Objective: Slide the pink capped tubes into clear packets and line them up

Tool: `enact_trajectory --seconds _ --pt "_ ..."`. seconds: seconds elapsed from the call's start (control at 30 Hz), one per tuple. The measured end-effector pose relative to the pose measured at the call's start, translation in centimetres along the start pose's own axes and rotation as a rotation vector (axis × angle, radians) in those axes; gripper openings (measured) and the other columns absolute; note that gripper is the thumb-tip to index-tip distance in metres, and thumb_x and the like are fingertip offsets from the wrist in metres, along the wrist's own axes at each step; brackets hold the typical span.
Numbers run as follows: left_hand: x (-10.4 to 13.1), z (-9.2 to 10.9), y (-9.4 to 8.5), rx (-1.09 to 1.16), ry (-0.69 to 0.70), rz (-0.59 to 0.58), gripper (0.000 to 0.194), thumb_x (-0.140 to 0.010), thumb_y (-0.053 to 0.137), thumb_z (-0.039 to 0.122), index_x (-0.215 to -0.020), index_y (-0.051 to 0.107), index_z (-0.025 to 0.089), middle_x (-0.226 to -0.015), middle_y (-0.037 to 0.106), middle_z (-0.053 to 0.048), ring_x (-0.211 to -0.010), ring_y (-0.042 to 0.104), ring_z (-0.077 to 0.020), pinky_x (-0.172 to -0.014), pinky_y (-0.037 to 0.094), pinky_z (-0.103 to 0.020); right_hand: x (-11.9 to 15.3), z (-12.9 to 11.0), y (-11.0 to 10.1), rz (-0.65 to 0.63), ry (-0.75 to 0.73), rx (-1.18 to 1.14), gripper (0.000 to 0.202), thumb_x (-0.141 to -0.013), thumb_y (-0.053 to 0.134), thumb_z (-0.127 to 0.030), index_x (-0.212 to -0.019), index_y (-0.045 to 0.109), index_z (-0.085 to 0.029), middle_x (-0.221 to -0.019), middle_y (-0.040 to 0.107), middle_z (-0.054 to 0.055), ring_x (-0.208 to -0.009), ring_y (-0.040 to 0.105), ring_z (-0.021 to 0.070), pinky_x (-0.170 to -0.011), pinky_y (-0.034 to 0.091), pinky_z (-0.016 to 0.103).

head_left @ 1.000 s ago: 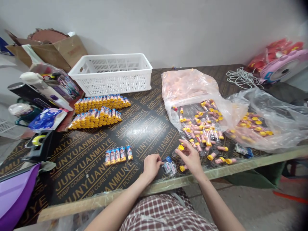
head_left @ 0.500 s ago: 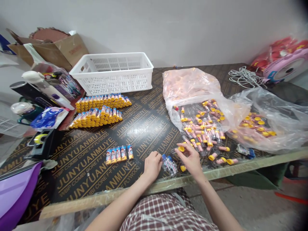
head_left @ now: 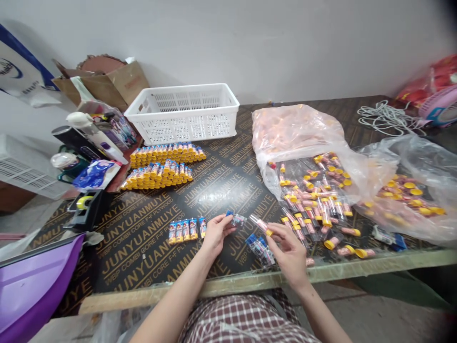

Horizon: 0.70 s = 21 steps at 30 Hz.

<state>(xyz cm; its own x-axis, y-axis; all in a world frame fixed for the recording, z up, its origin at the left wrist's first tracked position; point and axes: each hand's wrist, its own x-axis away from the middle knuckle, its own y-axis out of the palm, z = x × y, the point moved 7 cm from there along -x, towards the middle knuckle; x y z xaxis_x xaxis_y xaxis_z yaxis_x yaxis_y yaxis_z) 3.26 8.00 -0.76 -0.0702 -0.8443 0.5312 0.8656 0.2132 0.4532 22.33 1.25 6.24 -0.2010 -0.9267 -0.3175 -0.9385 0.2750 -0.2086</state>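
While a clear, blue-ended sleeve (head_left: 239, 219) is pinched at its blue end by the left hand (head_left: 217, 235), a yellow-capped tube (head_left: 261, 224) is pinched near its cap by the right hand (head_left: 291, 256). The tube is held above the table (head_left: 157, 267), its long axis slanted, its clear end directed leftward and away from the body.

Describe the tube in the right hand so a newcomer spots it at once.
On the dark table with gold lettering, find the loose heap of yellow-ended tubes. At its near left, the right hand holds one clear tube, pink inside. Unlike the heaped ones, it is held singly, yellow end toward the hand.
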Motion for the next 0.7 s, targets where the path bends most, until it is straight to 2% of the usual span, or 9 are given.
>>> enact_trajectory --seconds 0.2,0.43,0.57,0.7 --pt "0.0 0.2 -1.0 0.07 0.024 0.076 0.036 -0.046 0.086 0.035 -0.062 0.064 0.012 -0.057 0.065 0.0 -0.053 0.062 -0.011 -0.055 0.052 -0.022 0.8 0.5 1.0 -0.028 -0.016 0.05 0.024 -0.084 0.057 -0.017 -0.105 0.064 -0.026 -0.11 0.06 0.007 -0.105 0.058 0.0215 -0.09 0.05 0.041" --pt "0.3 0.2 -1.1 0.001 0.065 0.085 0.041 -0.048 0.083 0.045 -0.063 0.062 0.012 -0.059 0.065 -0.001 -0.056 0.062 -0.0119 -0.058 0.052 -0.023 0.9 -0.6 1.9 -0.073 -0.068 0.153 0.024 -0.084 0.056 -0.017 -0.105 0.065 -0.025 -0.108 0.062 0.008 -0.103 0.059 0.0218 -0.09 0.05 0.041" --pt "0.9 0.4 0.1 -0.063 0.12 0.009 0.041 -0.059 0.077 0.048 -0.073 0.062 0.013 -0.067 0.068 -0.001 -0.059 0.063 -0.0123 -0.059 0.052 -0.024 1.0 -1.2 3.1 -0.185 -0.081 0.149 0.027 -0.086 0.052 -0.017 -0.108 0.065 -0.026 -0.11 0.063 0.008 -0.104 0.06 0.0215 -0.091 0.049 0.04" --pt "1.9 0.5 1.4 -0.024 0.077 -0.116 0.041 -0.058 0.081 0.036 -0.083 0.058 0.014 -0.07 0.068 -0.001 -0.061 0.064 -0.0117 -0.064 0.054 -0.025 0.9 -1.1 3.8 -0.24 -0.106 0.126 0.03 -0.087 0.049 -0.013 -0.107 0.066 -0.027 -0.103 0.063 0.006 -0.098 0.061 0.0191 -0.086 0.052 0.035"
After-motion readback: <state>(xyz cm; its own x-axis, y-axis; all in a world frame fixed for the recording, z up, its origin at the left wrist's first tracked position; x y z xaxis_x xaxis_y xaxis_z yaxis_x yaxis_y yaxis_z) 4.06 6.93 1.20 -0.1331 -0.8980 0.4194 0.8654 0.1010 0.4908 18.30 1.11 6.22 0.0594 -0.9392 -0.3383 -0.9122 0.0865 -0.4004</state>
